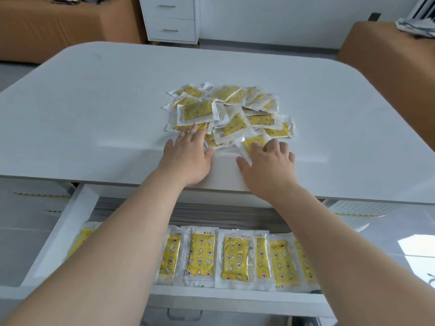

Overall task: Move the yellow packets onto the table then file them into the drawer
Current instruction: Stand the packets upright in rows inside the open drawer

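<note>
- Picking from the pile of yellow packets [226, 111], we reckon one at a time is best: pin the heap, slide a single packet off the near edge, and keep it flat.
- Our left hand [188, 158] lies flat and wide, fingers straight. Its fingertips press packets at the pile's 7 o'clock edge, and it holds nothing.
- Our right hand [268, 163] bends its fingers down onto one loose packet [255, 141] at the pile's 5 o'clock edge, thumb splayed. Whether it truly grips, we cannot tell.
- That pile sits mid-table [94, 102], at 12 o'clock from our hands.
- At 6 o'clock the drawer [77, 208] stands open, with a filed row [235, 257] side by side inside.
</note>
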Demonstrator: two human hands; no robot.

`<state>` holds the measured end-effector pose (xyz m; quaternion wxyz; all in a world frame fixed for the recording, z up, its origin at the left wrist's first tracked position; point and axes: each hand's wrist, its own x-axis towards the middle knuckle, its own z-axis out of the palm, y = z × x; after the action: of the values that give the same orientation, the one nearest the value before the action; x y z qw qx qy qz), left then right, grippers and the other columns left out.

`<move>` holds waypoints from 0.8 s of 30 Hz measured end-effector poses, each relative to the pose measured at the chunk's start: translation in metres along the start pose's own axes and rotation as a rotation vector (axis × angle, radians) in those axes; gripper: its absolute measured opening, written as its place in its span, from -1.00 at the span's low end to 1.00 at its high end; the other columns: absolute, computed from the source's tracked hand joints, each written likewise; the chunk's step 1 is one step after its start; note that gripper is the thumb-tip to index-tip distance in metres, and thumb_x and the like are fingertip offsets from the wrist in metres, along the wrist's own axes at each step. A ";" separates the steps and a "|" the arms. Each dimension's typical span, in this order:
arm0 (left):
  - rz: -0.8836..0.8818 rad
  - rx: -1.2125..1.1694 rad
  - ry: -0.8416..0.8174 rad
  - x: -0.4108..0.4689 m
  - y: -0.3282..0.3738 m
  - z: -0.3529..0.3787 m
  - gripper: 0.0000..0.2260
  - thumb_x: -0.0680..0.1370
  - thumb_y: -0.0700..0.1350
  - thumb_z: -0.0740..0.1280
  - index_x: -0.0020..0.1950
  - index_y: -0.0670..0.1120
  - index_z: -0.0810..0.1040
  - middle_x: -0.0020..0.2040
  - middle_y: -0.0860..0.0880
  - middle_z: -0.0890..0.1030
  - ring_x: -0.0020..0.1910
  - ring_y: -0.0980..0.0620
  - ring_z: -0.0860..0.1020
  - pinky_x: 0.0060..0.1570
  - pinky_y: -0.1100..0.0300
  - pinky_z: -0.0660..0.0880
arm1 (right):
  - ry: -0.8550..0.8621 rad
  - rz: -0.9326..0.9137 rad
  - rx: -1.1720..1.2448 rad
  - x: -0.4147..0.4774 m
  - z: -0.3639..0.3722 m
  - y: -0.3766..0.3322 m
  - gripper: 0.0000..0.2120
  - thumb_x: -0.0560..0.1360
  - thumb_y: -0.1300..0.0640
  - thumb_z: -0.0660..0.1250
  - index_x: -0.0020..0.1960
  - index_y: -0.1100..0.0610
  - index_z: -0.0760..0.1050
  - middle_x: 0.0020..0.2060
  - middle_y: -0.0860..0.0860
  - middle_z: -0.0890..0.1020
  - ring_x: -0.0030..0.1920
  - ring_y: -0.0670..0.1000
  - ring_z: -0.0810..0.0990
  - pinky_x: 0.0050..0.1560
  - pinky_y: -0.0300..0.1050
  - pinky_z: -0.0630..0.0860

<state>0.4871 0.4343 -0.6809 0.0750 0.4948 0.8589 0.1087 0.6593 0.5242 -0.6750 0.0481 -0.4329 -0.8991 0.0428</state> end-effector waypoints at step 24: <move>-0.157 0.166 0.162 -0.052 -0.007 -0.015 -0.64 0.66 0.17 0.12 0.09 -0.10 0.49 0.12 -0.10 0.59 0.03 -0.14 0.57 -0.18 0.05 0.39 | -0.101 0.095 0.156 -0.018 -0.013 -0.027 -0.50 0.51 -0.24 0.27 0.23 0.12 0.33 0.16 0.06 0.49 0.25 0.17 0.42 0.18 0.09 0.35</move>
<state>0.5034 0.3843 -0.6677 -0.0276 0.4202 0.9042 0.0706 0.6518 0.4937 -0.6594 0.0343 -0.4675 -0.8727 0.1363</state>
